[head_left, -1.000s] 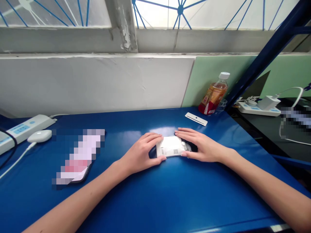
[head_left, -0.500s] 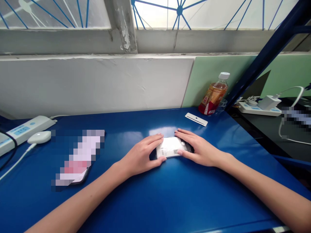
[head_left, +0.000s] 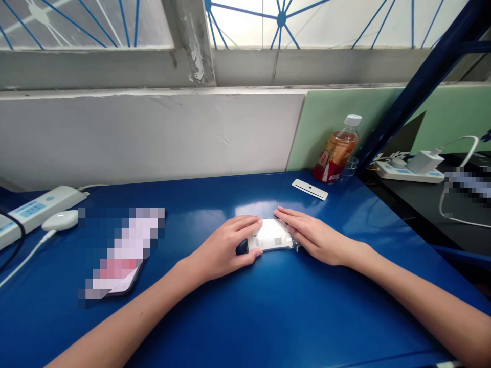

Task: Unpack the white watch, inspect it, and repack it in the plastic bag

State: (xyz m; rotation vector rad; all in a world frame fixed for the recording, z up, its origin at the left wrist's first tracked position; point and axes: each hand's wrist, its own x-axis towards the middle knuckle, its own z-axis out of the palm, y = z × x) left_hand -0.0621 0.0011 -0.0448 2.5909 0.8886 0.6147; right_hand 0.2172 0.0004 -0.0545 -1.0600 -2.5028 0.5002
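Observation:
A small white packet with printed labels (head_left: 270,237) lies flat on the blue table (head_left: 245,312), over something dark. My left hand (head_left: 224,248) cups its left end, thumb along the near edge and fingers along the far edge. My right hand (head_left: 312,236) lies flat over its right end, fingers stretched out and pressing down on it.
A phone (head_left: 118,255) lies at the left. Farther left are a white power strip (head_left: 34,207) and a white puck on a cable (head_left: 59,221). A drink bottle (head_left: 337,151) and a flat white strip (head_left: 310,189) sit at the back right. Another power strip with a charger (head_left: 412,168) is on the black surface to the right.
My right hand has slid leftward over the packet and now covers more of its right end. My left hand has stayed in place.

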